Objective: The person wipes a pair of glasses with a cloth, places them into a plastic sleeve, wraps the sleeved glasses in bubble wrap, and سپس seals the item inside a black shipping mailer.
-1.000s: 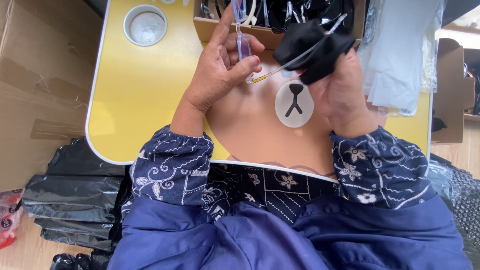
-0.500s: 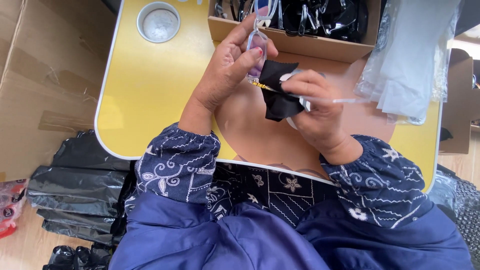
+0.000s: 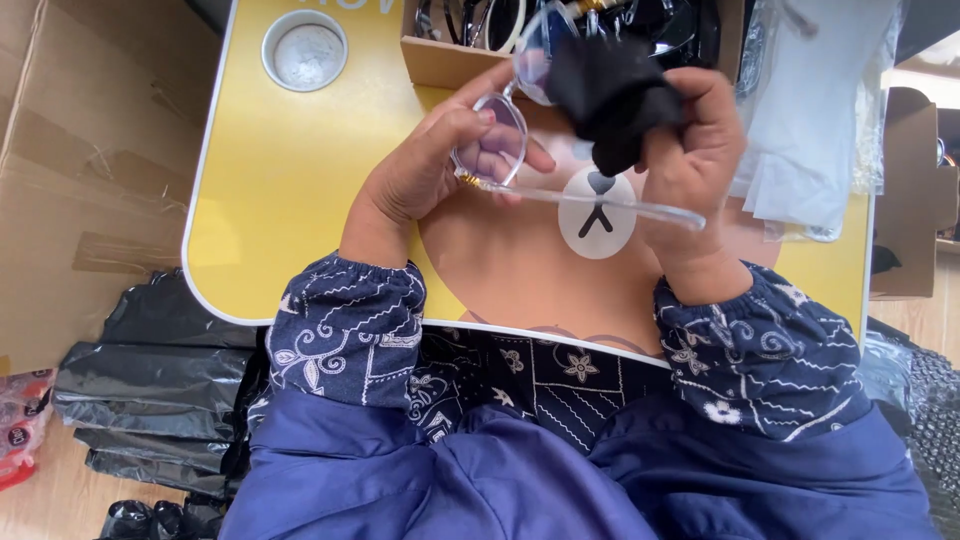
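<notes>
My left hand [image 3: 425, 175] grips a pair of clear-framed glasses [image 3: 495, 150] by the near lens rim, above the yellow lap table [image 3: 290, 190]. One clear temple arm [image 3: 600, 203] sticks out to the right, across the table's bear picture. My right hand [image 3: 695, 150] holds a bunched black cloth [image 3: 605, 95] pressed on the far lens. Both hands hover just in front of an open cardboard box [image 3: 440, 62] that holds several more glasses.
A round cup recess [image 3: 304, 48] sits in the table's far left corner. Clear plastic sleeves [image 3: 810, 130] lie at the right edge. Flat cardboard [image 3: 80, 150] and black plastic bags [image 3: 140, 390] lie on the floor to the left. Another cardboard box [image 3: 910, 200] stands at right.
The glasses have turned from upright to lens-facing in my left hand, with a temple arm now unfolded. My right hand has lifted the black cloth up onto the far lens.
</notes>
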